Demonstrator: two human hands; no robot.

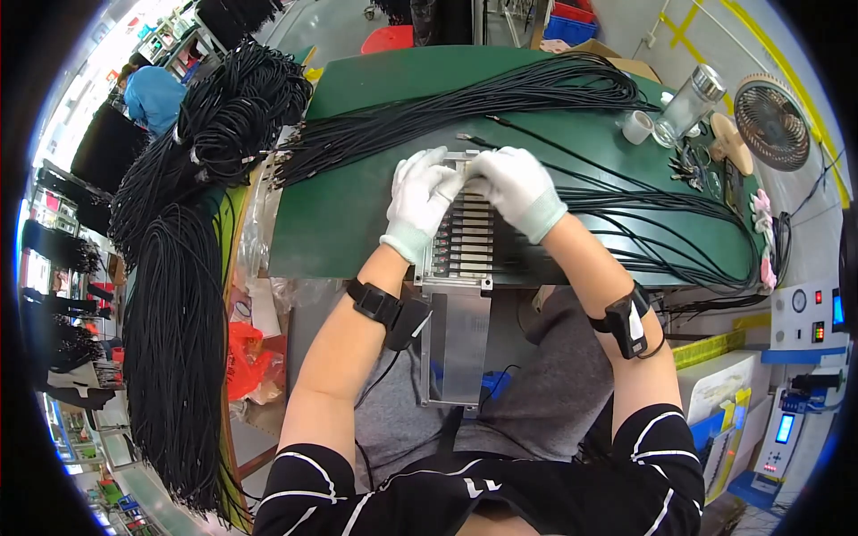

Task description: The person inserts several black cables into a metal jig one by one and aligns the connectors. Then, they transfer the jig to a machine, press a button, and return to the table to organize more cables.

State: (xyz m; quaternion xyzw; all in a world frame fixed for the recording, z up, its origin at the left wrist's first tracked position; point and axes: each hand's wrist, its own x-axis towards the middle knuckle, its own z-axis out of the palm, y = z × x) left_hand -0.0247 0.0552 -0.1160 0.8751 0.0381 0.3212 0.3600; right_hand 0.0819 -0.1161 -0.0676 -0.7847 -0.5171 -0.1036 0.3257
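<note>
My left hand (419, 198), in a white glove, rests at the far left side of a metal fixture (456, 284) on the table's front edge. Its fingers are bent, with thumb and forefinger together. From the right, my white-gloved right hand (518, 186) meets it over the fixture's far end, fingers curled in a pinch. Whatever lies between the fingertips is hidden. Below my hands, several black cable ends (469, 239) sit side by side in the fixture's slots. Black cables (643, 204) trail right from it across the table.
A long bundle of black cables (465, 100) lies across the green table (357, 76). Thick cable hanks (174, 330) hang at the left. Toward the far right stand a glass jar (686, 109), a white cup (637, 128) and a fan (772, 122).
</note>
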